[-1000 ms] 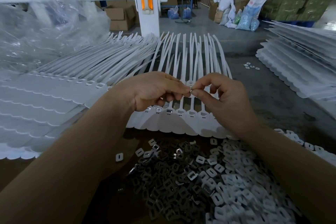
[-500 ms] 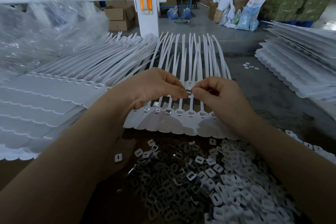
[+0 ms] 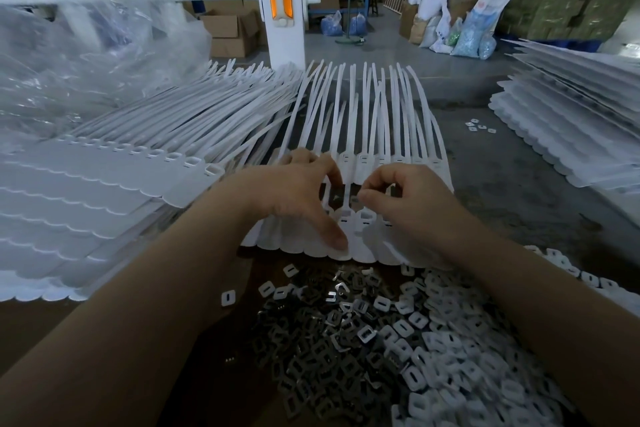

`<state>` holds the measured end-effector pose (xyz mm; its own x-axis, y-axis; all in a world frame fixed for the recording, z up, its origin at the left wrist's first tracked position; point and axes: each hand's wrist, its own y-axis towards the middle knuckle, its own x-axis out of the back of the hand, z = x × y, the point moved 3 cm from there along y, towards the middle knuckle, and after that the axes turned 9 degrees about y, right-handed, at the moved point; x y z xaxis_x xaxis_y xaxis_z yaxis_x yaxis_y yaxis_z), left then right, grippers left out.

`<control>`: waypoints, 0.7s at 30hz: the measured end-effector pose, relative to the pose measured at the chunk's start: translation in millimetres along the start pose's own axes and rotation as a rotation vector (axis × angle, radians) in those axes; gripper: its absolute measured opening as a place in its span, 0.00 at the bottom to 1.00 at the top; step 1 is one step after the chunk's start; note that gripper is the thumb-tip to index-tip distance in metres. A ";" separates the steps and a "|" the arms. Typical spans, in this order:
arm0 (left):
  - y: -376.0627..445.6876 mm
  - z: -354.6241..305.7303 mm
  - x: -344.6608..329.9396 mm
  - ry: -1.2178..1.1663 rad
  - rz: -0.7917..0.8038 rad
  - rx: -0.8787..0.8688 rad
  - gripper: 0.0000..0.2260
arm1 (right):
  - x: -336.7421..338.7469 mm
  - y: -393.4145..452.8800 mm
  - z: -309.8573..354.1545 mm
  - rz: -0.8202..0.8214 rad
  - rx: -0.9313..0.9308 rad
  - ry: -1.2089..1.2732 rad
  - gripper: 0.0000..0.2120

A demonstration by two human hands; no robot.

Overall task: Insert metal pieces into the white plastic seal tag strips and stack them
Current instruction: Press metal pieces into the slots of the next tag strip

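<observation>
A white seal tag strip sheet (image 3: 363, 243) lies in front of me, its tails fanning away. My left hand (image 3: 294, 198) rests on the sheet, thumb pressed flat near its scalloped front edge and fingertips down on the row of tag heads. My right hand (image 3: 408, 201) has its fingers curled and pinches a small metal piece (image 3: 355, 199) just above a tag head. A heap of loose dark metal pieces (image 3: 311, 350) lies close to me, between my forearms.
White plastic caps (image 3: 450, 364) are heaped to the right of the metal pieces. A tall stack of strip sheets (image 3: 86, 184) lies at the left and another stack (image 3: 571, 135) at the right. Crumpled clear plastic (image 3: 69, 62) sits far left, and a white post (image 3: 280, 3) stands behind.
Both hands have come down from mid-air onto the sheet. My left hand let go of the shared pinch and spread over the tag heads; my right hand brought the metal piece down.
</observation>
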<state>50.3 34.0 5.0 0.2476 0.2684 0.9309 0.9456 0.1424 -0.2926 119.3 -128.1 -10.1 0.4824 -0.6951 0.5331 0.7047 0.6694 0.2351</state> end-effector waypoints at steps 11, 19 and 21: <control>9.8 8.2 -7.2 -0.009 0.017 -0.109 0.36 | -11.1 -1.2 9.5 0.045 -0.045 -0.226 0.08; 7.3 10.7 -14.9 0.129 0.045 -0.127 0.43 | -12.3 -2.5 8.3 0.024 -0.028 -0.249 0.06; 6.8 9.0 -13.5 0.081 0.034 -0.122 0.40 | -12.6 -2.6 8.4 0.026 -0.025 -0.241 0.06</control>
<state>51.5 39.9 -11.5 0.2919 0.1928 0.9368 0.9537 0.0158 -0.3004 107.0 -118.9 -10.5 0.3645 -0.5929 0.7180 0.7075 0.6777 0.2004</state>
